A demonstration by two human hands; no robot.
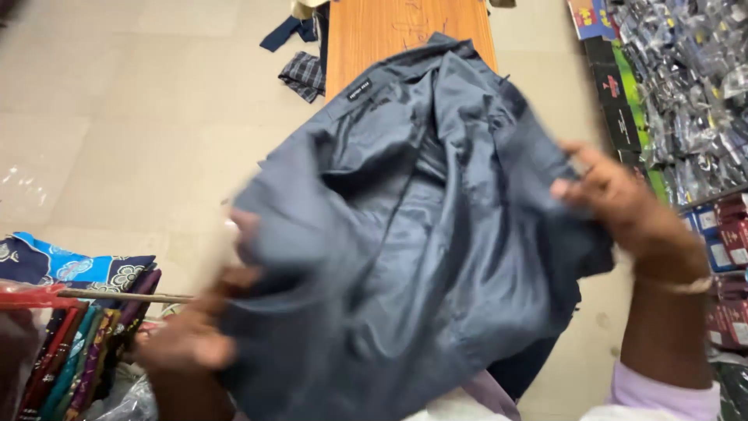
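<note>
Left hand (187, 343) blurred at jacket's lower edge, grip unclear. We hold grey suit jacket (405, 234) lining-out, above wooden tabletop (389, 31). Right hand (623, 206) pinches its side. Jacket unfolded, not laid flat yet.

A small black rectangular cloth label (360, 90) sits on the grey jacket's (405, 234) collar; right of the jacket stand glossy clear-wrapped packets (686, 70) and red boxes (728, 234).

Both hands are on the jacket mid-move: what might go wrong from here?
The left hand is blurred, so its hold on the grey-blue jacket is uncertain; the fabric may slip. The right hand pinches only an edge. The hanging hem could snag the stick over the folded fabrics.
</note>
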